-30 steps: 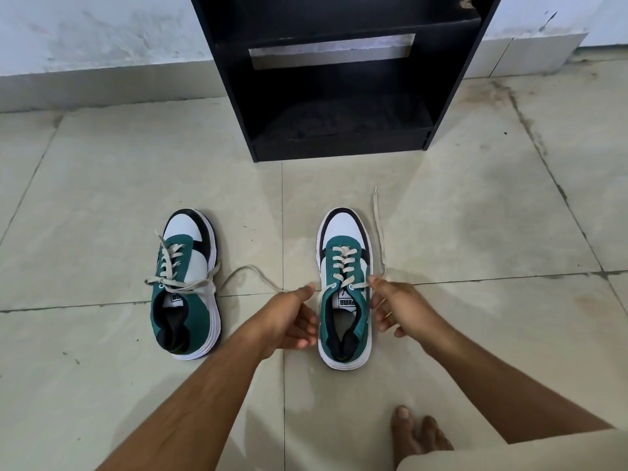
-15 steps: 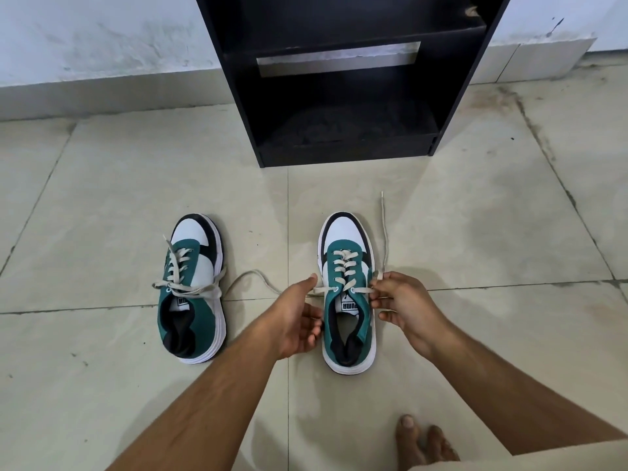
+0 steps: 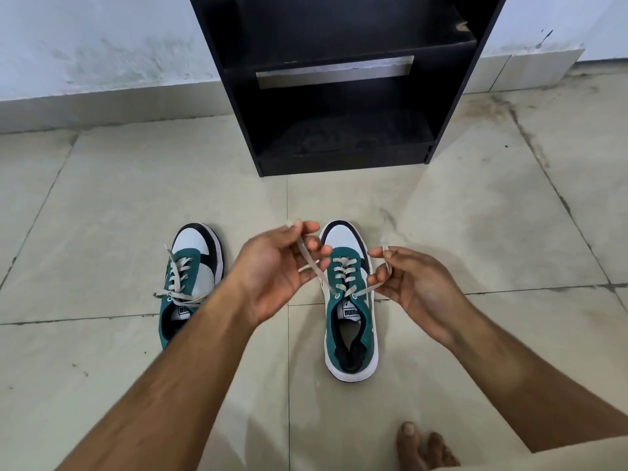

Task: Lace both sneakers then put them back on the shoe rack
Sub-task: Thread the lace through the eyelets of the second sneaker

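Green suede, white leather and black trim make up both sneakers, which stand side by side on the pale tiled floor (image 3: 102, 205), toes pointing toward the black shoe rack (image 3: 339, 96). The rack sits against the white wall (image 3: 102, 45), its lower shelves open and dark, and neither shoe is on it.

The right sneaker (image 3: 350, 300) stands between the two hands, laced up through its eyelets with a cream lace (image 3: 343, 273). Its two loose ends are lifted off the shoe and cross just above the tongue. The left hand (image 3: 272, 270) is raised palm-up over the toe area, its grip closed on one end of the lace, pinched between thumb and fingertips, with the strand running down across the palm toward the top eyelet. The right hand (image 3: 407, 283) is held just beside the shoe's outer edge, its grip pinching the other end between thumb and forefinger, the strand looping down to the opposite top eyelet.

The left sneaker (image 3: 190, 280) rests well to the left, partly hidden by the left forearm. It is laced too, its lace ends (image 3: 176, 295) lying loosely across the tongue; whether they are knotted cannot be told from here.

Bare toes (image 3: 421, 443) show at the lower edge, on the tile near the right forearm.
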